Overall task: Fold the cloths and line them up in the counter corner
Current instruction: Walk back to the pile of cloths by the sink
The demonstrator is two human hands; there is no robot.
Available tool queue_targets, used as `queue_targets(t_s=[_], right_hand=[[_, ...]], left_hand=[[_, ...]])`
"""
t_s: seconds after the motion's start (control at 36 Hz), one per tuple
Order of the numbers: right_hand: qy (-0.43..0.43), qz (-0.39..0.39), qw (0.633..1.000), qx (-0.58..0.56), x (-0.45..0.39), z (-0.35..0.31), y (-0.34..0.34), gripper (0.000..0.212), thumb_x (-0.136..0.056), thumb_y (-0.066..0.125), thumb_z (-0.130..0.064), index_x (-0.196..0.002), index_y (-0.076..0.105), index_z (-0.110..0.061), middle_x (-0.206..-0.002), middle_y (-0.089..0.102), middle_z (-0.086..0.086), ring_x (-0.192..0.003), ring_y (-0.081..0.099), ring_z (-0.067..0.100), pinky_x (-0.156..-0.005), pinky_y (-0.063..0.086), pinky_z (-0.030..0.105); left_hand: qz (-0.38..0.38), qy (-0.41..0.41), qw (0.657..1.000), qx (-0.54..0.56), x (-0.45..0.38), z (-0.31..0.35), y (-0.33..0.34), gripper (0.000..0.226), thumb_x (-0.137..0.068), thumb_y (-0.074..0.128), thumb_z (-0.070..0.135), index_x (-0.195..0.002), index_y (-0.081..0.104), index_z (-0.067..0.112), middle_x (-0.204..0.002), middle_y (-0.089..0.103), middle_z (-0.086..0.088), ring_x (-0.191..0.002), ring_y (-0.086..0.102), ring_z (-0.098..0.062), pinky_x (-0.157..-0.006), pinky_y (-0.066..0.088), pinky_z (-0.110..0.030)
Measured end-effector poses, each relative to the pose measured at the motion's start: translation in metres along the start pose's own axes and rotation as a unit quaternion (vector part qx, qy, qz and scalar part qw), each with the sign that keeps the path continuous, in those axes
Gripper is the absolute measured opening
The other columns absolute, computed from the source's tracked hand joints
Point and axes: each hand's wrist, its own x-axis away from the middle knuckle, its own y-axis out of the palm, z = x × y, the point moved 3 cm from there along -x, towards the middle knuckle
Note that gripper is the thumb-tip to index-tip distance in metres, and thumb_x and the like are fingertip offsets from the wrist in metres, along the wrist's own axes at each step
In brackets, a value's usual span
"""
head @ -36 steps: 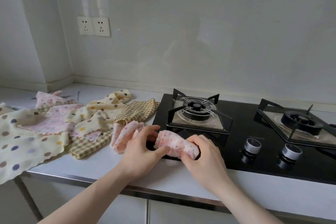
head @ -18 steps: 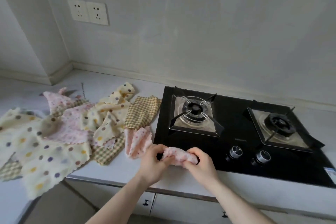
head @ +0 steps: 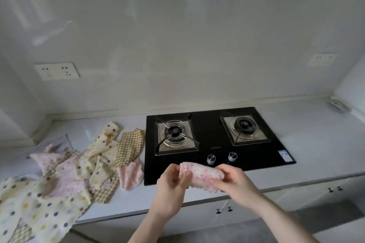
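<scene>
**Both hands hold a bunched pink cloth above the counter's front edge**

The left hand (head: 173, 179) curls its fingers round the left end of a pink spotted cloth (head: 199, 175), thumb and fingertips pinching the fabric. The right hand (head: 233, 181) grips the other end, fingers wrapped over the top of the bundle. The cloth is rolled or bunched between them, raised in front of the black gas hob (head: 213, 138), just before its two knobs (head: 221, 158).

Both forearms reach up from the bottom of the view, hands close together and palms turned towards each other.

To the left, on the white counter (head: 316, 144), lies an unfolded heap: a cream dotted cloth (head: 102, 144), a yellow checked cloth (head: 128, 148), a small pink cloth (head: 130, 177) beside the hob, and a large cream dotted cloth (head: 39, 209) hanging over the counter edge. A double wall socket (head: 57, 71) sits above the left corner.
</scene>
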Motion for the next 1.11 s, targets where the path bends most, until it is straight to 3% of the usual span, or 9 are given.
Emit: queue_targets(t_s=[0.11,0.22,0.36,0.56,0.72,0.97,1.11], right_hand=[[-0.004,0.061,0.998,-0.036,0.013,0.007,-0.054,0.011,-0.089,0.076,-0.029,-0.091,0.073,-0.019,-0.085,0.073,0.006,-0.077,0.069,0.018,-0.070,0.053,0.029],[-0.001,0.117,0.992,-0.042,0.021,0.032,-0.105,0.007,-0.090,0.074,-0.023,-0.083,0.074,-0.022,-0.079,0.072,0.007,-0.072,0.069,0.019,-0.066,0.053,0.032],[0.020,0.137,0.989,-0.044,0.037,0.069,-0.179,0.005,-0.091,0.072,-0.026,-0.089,0.073,-0.022,-0.081,0.074,-0.002,-0.075,0.071,0.014,-0.066,0.054,0.028],[0.076,0.146,0.985,-0.043,0.067,0.124,-0.313,0.009,-0.087,0.074,-0.020,-0.085,0.074,-0.012,-0.075,0.075,0.006,-0.068,0.070,0.014,-0.067,0.051,0.029],[0.096,0.187,0.976,-0.052,0.079,0.156,-0.379,0.018,-0.086,0.076,-0.023,-0.080,0.072,-0.006,-0.069,0.074,0.006,-0.065,0.067,0.011,-0.067,0.049,0.028],[0.096,0.235,0.963,-0.087,0.048,0.177,-0.438,0.024,-0.086,0.077,-0.031,-0.075,0.073,-0.010,-0.068,0.074,0.005,-0.066,0.066,0.011,-0.068,0.051,0.028],[0.121,0.250,0.954,-0.112,0.030,0.195,-0.457,0.019,-0.089,0.074,-0.030,-0.085,0.076,-0.012,-0.073,0.076,0.002,-0.073,0.072,0.013,-0.068,0.054,0.026]], left_hand=[[-0.045,0.024,0.998,-0.035,-0.017,0.043,0.040,0.014,-0.097,0.067,0.031,-0.093,0.065,0.018,-0.083,0.076,0.006,-0.079,0.072,-0.012,-0.075,0.060,-0.032],[-0.069,0.045,0.992,-0.094,-0.033,0.078,0.087,0.022,-0.094,0.069,0.041,-0.089,0.066,0.020,-0.078,0.075,0.008,-0.071,0.071,-0.008,-0.064,0.055,-0.023],[-0.089,0.068,0.983,-0.148,-0.054,0.108,0.169,0.021,-0.095,0.067,0.040,-0.089,0.068,0.020,-0.076,0.074,0.006,-0.071,0.071,-0.009,-0.070,0.060,-0.034],[-0.140,0.058,0.974,-0.170,-0.073,0.140,0.303,0.016,-0.094,0.064,0.035,-0.088,0.068,0.020,-0.080,0.075,0.001,-0.075,0.071,-0.025,-0.075,0.059,-0.050],[-0.133,0.049,0.974,-0.175,-0.082,0.172,0.375,0.017,-0.096,0.066,0.031,-0.086,0.069,0.017,-0.071,0.074,0.010,-0.067,0.070,-0.007,-0.075,0.061,-0.039],[-0.148,0.070,0.966,-0.203,-0.147,0.203,0.431,0.022,-0.095,0.067,0.038,-0.081,0.068,0.021,-0.070,0.074,0.011,-0.067,0.070,-0.007,-0.078,0.059,-0.041],[-0.164,0.072,0.955,-0.236,-0.183,0.208,0.460,0.028,-0.093,0.066,0.045,-0.079,0.067,0.021,-0.067,0.073,0.014,-0.066,0.069,-0.008,-0.078,0.059,-0.040]])
